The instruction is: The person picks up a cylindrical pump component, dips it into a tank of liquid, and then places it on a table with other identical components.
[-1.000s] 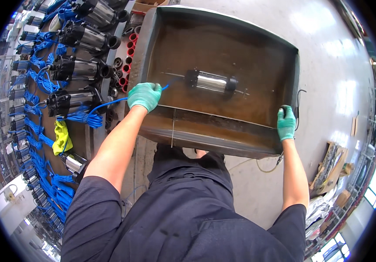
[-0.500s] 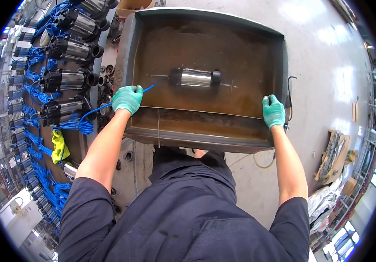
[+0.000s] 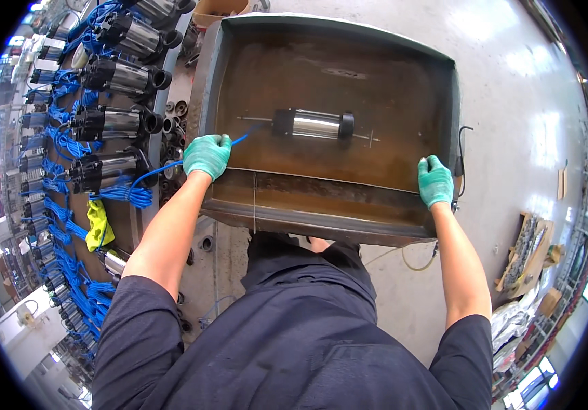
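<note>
A metal tank [image 3: 455, 109] of brownish water stands in front of me. In the water lies a silver-and-black cylindrical pump [image 3: 316, 124], on its side, with a thin rod showing beyond each end. A blue cable [image 3: 241, 139] runs from it over the tank's left wall. My left hand [image 3: 207, 156], in a green glove, is closed over that wall with the cable passing beneath its palm. At the opposite wall my right hand [image 3: 435, 182], gloved alike, has its fingers curled at the rim. Between the hands stretches a thin straight metal edge [image 3: 321, 178]. The undersides of both hands are hidden.
On the left, several similar pumps [image 3: 113, 124] with coiled blue cables [image 3: 130, 196] line a bench. A yellow-green cloth [image 3: 99, 224] lies by them. A black hooked cable [image 3: 463, 160] hangs outside the tank's right wall. Cardboard pieces [image 3: 530, 253] lie on the right.
The whole scene sits slightly farther right and lower in view. Against the tank, my hands and the pump keep their places.
</note>
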Demonstrator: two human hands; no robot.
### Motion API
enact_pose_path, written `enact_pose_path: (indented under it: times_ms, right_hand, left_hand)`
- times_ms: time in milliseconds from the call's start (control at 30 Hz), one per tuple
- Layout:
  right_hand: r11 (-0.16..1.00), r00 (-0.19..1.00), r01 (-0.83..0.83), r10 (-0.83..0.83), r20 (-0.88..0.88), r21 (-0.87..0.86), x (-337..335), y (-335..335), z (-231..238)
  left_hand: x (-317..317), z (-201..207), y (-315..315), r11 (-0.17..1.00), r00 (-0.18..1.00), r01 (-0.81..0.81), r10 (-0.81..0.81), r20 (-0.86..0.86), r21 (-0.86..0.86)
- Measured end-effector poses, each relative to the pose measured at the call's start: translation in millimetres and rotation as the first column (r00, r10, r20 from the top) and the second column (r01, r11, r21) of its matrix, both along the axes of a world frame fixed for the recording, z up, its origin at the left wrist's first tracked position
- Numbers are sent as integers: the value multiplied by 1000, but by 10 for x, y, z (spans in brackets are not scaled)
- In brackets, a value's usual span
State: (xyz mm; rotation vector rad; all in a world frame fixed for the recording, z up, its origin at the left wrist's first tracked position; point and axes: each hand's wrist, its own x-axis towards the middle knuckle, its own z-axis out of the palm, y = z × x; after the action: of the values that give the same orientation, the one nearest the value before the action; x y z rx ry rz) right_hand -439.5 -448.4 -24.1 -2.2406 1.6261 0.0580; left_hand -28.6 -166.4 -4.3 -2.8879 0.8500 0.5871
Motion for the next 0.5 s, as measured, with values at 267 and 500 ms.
enact_pose_path:
  times_ms: [267, 500]
  right_hand:
    - [1000, 999, -9, 9, -32, -3, 23, 7, 44]
    - [1000, 999, 16, -16, -33, 6, 55, 27, 90]
  left_hand:
    - [-20, 43, -23, 1000, 1000, -25, 25, -9, -5]
    - [0, -4, -7, 1000, 1000, -29, 29, 7, 2]
